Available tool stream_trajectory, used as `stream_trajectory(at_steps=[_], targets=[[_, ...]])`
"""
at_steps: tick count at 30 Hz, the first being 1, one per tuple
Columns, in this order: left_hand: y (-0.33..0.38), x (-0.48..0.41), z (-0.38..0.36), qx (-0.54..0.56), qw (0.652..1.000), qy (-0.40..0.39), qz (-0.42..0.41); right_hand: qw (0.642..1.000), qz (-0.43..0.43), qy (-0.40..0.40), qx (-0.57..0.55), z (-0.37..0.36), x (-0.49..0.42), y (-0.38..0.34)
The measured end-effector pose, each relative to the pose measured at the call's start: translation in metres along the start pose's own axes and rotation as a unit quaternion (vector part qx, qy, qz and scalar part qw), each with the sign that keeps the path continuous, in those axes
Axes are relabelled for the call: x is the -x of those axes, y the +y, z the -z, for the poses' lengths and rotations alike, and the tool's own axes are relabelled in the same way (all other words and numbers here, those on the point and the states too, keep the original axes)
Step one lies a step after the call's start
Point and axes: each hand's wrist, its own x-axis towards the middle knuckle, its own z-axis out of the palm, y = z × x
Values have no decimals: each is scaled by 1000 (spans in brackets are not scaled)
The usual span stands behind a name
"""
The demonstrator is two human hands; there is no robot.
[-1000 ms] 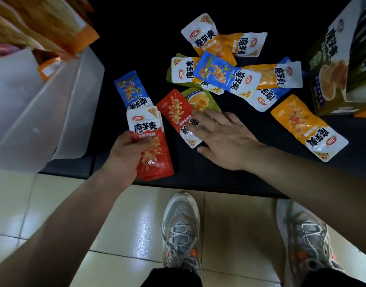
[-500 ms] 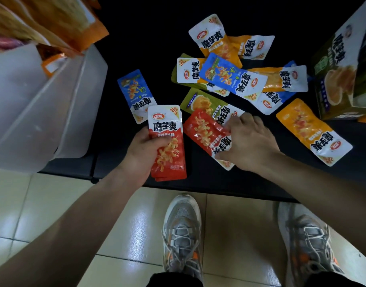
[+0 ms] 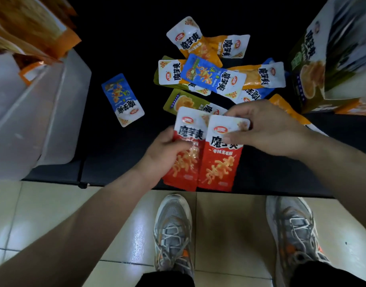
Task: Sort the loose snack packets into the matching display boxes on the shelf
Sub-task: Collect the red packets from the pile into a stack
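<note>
Head view: left grip [image 3: 165, 151] clasps one red packet [image 3: 185, 168], right grip [image 3: 269, 129] pinches a second red packet [image 3: 219, 166] beside it, six o'clock of the pile [image 3: 213, 77]; slick foil could slip floorward while stacking.

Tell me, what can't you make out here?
Head view only.
Orange packet: mostly under the right hand pinching the right red packet.
Green display box: blurred, cut by the right edge; contents unseen.
Left red packet: left hand covers its side; any behind it unclear.
</note>
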Motion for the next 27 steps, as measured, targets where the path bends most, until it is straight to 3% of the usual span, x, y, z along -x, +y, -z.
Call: stream_trajectory(at_steps=[4, 8, 11, 14, 19, 24, 27], targets=[[3, 8, -36, 49, 996, -67, 37, 985, -29, 157, -64, -12, 1, 12], [2, 6, -56, 11, 998, -57, -19, 952, -86, 289, -61, -22, 12, 25], [4, 2, -63, 41, 998, -19, -38, 956, -122, 221, -150, -29, 24, 33], [7, -1, -69, 60, 997, -13, -38, 964, -97, 143, -204, -36, 31, 42], [15, -1, -76, 197, 977, -69, 42, 962, -83, 150, -211, -23, 35, 54], [13, -2, -80, 92, 995, -39, -10, 941, -87, 170, -280, -19, 41, 59], [15, 0, -86, 102, 994, -41, -21, 924, -82, 174, -330, -16, 43, 62]])
